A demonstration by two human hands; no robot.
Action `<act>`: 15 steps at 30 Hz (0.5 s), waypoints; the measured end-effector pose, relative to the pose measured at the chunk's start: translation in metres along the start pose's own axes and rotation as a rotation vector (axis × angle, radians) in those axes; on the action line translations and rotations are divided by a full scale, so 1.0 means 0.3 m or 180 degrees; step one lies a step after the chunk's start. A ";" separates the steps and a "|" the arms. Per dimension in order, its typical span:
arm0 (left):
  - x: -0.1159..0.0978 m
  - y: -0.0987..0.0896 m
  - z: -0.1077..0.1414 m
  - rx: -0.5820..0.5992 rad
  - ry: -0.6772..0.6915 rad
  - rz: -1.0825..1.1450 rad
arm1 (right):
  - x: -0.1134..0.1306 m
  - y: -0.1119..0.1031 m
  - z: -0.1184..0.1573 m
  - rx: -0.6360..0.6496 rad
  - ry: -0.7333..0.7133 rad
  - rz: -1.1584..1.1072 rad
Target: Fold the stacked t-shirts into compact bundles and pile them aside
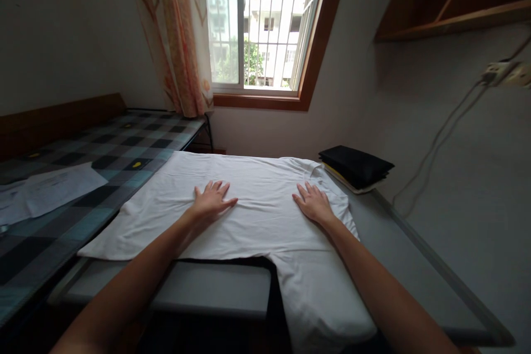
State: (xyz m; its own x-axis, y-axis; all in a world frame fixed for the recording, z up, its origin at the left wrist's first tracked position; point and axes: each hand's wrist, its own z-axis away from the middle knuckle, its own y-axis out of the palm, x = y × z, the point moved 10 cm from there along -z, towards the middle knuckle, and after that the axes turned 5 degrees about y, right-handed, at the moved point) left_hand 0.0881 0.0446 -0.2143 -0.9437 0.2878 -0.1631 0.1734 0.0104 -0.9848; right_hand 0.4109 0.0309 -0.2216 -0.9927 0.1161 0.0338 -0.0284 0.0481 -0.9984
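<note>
A white shirt (257,221) lies spread across a grey table (215,287), one sleeve hanging toward me over the near edge at the right. My left hand (212,199) rests flat on the cloth left of the middle, fingers spread. On the right part of the shirt, near its wrinkled collar end, my right hand (314,202) also lies palm down with fingers apart. Neither hand grips the fabric. The cloth is mostly smooth, with small creases around both hands.
Black folders (357,166) are stacked at the table's back right, by the wall. Along the left stands a bed with a checked cover (95,146) and papers (53,191) on it. Behind the table are a window (265,27) and a flowered curtain (176,38). Cables (435,138) hang at the right.
</note>
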 end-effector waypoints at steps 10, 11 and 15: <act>0.004 0.040 -0.007 -0.0082 -0.0021 0.0010 | -0.009 0.017 -0.002 0.0076 0.0089 -0.0091; 0.004 0.035 -0.010 -0.0157 -0.0017 0.0024 | -0.010 0.017 -0.003 0.0068 0.0102 -0.0090; 0.010 0.030 -0.023 -0.0277 -0.0029 0.0034 | -0.012 0.025 -0.008 0.0094 0.0144 -0.0069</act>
State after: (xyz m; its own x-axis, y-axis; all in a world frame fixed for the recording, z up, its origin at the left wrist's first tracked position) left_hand 0.0888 0.0521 -0.2231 -0.9441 0.2796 -0.1745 0.2069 0.0908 -0.9741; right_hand 0.4146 0.0332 -0.2291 -0.9855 0.1600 0.0568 -0.0540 0.0218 -0.9983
